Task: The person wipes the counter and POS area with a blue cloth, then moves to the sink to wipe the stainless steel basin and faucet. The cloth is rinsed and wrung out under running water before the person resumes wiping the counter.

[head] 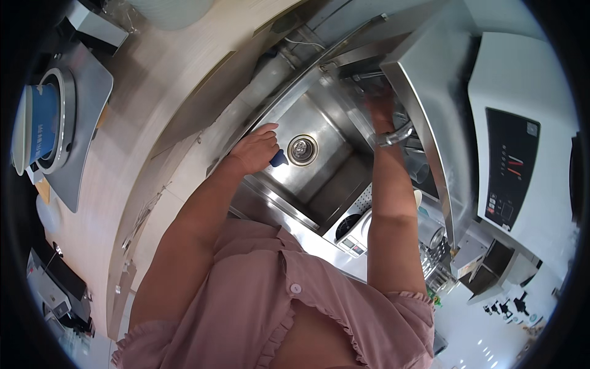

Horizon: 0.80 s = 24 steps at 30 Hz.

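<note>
Below me is a stainless steel sink (318, 115) with a round drain strainer (302, 150) in its floor. My left hand (258, 148) is over the sink's left edge, closed around a dark blue object (279, 159), perhaps a cloth, of which only a small part shows. My right arm reaches past the metal faucet (397, 136) to the far right side of the sink. My right hand (381, 104) is blurred there, near clear containers, and what its fingers hold cannot be made out.
A steel shelf edge (424, 124) and a white machine with a black panel (511, 166) stand at right. A digital kitchen scale (354, 245) lies by the sink's near edge. At left, a wooden counter (152, 69) bears a sealing machine with a blue paper cup (45, 122).
</note>
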Each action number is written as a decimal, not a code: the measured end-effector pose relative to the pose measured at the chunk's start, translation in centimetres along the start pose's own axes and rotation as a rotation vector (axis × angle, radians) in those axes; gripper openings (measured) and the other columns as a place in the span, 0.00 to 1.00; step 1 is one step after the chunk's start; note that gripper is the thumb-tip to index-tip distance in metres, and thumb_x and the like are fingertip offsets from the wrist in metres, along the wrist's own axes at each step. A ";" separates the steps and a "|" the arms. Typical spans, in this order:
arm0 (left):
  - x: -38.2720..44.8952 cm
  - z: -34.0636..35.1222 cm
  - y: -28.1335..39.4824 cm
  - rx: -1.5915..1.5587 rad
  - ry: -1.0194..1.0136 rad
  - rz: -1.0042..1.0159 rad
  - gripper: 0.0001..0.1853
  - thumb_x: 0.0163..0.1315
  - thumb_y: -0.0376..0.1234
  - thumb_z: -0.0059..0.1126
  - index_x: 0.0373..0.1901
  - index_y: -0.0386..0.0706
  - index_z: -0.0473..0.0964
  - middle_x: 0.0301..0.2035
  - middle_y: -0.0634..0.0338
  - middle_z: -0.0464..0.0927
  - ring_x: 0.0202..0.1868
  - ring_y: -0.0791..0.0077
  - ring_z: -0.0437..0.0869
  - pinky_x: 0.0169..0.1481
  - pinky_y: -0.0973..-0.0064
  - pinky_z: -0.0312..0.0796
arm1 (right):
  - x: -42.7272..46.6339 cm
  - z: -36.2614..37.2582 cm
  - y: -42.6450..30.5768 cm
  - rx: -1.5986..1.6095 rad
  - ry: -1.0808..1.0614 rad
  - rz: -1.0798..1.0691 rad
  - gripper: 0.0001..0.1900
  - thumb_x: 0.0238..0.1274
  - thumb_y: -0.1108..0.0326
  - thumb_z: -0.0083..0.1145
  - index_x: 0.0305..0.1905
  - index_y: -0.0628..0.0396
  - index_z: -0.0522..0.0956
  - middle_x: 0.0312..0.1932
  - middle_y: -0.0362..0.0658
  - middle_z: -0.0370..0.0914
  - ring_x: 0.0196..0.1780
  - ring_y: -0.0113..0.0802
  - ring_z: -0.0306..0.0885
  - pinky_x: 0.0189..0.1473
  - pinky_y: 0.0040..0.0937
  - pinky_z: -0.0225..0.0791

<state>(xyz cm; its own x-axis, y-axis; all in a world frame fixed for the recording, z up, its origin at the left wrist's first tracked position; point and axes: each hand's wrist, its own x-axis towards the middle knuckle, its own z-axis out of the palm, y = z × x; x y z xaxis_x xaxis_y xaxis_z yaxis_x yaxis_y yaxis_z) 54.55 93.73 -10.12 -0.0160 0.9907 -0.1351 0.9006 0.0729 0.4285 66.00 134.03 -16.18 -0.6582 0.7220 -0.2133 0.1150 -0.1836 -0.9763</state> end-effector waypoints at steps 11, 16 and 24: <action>0.0 1.0 -0.2 0.109 0.161 0.058 0.05 0.53 0.32 0.53 0.26 0.49 0.79 0.29 0.65 0.79 0.46 0.76 0.78 0.78 0.71 0.48 | -2.0 1.0 -3.3 -0.222 0.004 -0.009 0.18 0.50 0.77 0.67 0.46 0.56 0.72 0.34 0.43 0.78 0.32 0.30 0.80 0.34 0.29 0.79; 0.2 0.6 0.0 0.102 0.088 0.031 0.06 0.51 0.31 0.54 0.29 0.46 0.80 0.33 0.63 0.80 0.49 0.75 0.78 0.78 0.70 0.48 | -2.8 2.1 -4.1 -0.207 0.020 -0.033 0.17 0.50 0.77 0.67 0.44 0.56 0.73 0.33 0.43 0.80 0.33 0.29 0.81 0.35 0.29 0.79; 0.1 0.5 0.0 0.087 0.072 0.025 0.06 0.52 0.31 0.54 0.28 0.46 0.80 0.33 0.64 0.80 0.49 0.76 0.78 0.78 0.71 0.47 | -3.7 2.2 -2.6 -1.176 0.230 -0.542 0.18 0.50 0.71 0.70 0.46 0.53 0.74 0.33 0.42 0.83 0.34 0.35 0.83 0.40 0.34 0.75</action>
<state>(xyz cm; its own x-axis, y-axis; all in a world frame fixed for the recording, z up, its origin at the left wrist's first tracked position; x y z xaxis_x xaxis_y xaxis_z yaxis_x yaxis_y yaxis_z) 54.80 93.80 -10.57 -0.0211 0.9980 -0.0597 0.9353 0.0408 0.3514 66.47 130.36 -12.77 -0.6976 0.6381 0.3259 0.5301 0.7656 -0.3645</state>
